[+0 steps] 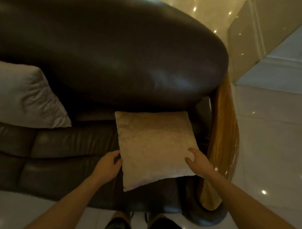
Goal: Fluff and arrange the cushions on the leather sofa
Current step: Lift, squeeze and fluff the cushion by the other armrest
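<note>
A beige patterned cushion (154, 145) lies flat on the right end of the dark leather sofa (114, 53), its near corner over the seat's front edge. My left hand (107, 165) touches the cushion's left edge with curled fingers. My right hand (198, 161) rests on its right near corner, fingers spread over the fabric. A second, paler cushion (26, 96) leans against the backrest at the left, partly cut off by the frame.
The sofa's wooden armrest (223, 142) curves down just right of the beige cushion. Glossy white tiled floor (269, 135) lies to the right and in front. My feet (143, 223) stand at the sofa's front edge. A wall base (252, 40) runs at the back right.
</note>
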A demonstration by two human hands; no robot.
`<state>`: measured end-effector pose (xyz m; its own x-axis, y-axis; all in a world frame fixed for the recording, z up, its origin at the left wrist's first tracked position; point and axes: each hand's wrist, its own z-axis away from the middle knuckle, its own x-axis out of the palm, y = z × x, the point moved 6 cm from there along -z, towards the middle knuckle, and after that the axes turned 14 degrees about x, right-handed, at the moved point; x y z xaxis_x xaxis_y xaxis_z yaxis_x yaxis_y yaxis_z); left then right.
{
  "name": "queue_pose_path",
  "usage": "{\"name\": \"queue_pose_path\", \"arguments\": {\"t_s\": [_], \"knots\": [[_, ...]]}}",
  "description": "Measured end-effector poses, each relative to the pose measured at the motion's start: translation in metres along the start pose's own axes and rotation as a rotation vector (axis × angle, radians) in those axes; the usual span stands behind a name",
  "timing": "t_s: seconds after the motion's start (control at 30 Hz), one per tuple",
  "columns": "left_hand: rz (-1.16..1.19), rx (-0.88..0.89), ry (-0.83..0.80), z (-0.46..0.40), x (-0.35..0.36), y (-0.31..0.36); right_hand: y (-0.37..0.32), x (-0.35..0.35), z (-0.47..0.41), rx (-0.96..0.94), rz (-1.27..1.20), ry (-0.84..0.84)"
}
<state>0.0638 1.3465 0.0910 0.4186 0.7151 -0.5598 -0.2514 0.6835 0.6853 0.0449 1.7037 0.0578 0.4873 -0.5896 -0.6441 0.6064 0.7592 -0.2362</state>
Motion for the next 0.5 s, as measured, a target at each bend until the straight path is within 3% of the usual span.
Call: {"name": "queue_pose_path", "arguments": {"t_s": [0.5], "knots": [[0.247,-0.263,0.107,-0.075,0.033,-0.048,0.002,-0.011,-0.100,0.139,-0.108,-0.026]]}}
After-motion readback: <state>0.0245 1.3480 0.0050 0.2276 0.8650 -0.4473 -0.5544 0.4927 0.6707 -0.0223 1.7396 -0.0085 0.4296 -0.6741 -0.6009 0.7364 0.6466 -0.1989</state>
